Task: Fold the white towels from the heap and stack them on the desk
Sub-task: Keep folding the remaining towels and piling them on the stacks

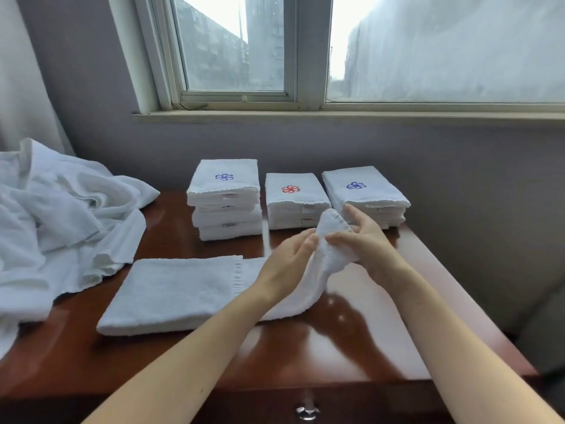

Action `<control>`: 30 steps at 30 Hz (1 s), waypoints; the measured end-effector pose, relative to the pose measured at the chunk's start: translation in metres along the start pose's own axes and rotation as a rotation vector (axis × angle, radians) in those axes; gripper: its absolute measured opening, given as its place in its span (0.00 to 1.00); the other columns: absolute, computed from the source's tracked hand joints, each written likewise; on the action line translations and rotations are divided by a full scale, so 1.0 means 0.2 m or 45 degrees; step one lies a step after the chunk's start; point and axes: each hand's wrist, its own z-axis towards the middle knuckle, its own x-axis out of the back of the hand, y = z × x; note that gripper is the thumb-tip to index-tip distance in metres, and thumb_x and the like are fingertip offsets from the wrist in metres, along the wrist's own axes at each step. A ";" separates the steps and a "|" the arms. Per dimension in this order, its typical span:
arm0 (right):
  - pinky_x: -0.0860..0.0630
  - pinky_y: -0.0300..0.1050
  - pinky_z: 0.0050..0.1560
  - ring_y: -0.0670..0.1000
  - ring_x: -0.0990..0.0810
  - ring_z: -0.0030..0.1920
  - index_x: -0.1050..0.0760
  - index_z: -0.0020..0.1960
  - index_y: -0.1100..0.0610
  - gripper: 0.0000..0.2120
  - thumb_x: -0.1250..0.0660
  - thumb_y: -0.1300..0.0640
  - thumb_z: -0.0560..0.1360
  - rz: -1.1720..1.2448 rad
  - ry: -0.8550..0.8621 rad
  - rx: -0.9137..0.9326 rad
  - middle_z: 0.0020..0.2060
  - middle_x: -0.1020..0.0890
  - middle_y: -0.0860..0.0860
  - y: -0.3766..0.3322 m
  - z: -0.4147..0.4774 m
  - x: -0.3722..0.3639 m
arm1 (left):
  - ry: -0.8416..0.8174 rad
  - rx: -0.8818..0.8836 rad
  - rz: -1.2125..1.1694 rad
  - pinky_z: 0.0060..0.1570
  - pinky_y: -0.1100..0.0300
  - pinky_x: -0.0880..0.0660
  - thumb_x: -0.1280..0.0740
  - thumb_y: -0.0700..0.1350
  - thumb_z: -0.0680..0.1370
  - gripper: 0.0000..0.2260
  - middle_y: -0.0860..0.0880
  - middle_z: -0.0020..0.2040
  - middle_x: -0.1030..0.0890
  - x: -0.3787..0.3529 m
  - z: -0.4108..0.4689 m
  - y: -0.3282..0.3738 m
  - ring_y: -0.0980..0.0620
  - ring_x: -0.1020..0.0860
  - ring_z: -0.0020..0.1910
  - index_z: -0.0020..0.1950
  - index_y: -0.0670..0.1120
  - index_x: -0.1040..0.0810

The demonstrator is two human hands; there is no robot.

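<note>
A half-folded white towel (171, 293) lies flat on the brown desk (351, 347). Its right end is lifted off the desk between both hands. My left hand (286, 260) pinches that raised end from the left, and my right hand (362, 240) holds it from the right with the thumb against the cloth. The heap of unfolded white towels (58, 228) spreads over the desk's left side. Three stacks of folded towels stand at the back: a left stack with a blue emblem (224, 198), a middle stack with a red emblem (295, 198), and a right stack with a blue emblem (365, 191).
A grey wall and a window sill (336, 114) rise right behind the stacks. The desk's front edge carries a metal drawer knob (306, 411). A grey curtain (21, 75) hangs at the far left. Bare polished wood shows at the front right.
</note>
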 end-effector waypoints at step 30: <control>0.21 0.51 0.55 0.51 0.16 0.47 0.39 0.74 0.54 0.24 0.42 0.63 0.79 -0.080 -0.748 -0.017 0.57 0.22 0.50 0.01 -0.02 -1.36 | 0.511 0.819 0.059 0.41 0.59 0.25 0.32 0.55 0.77 0.17 0.48 0.49 0.19 1.15 -0.50 -0.30 0.53 0.21 0.44 0.57 0.43 0.19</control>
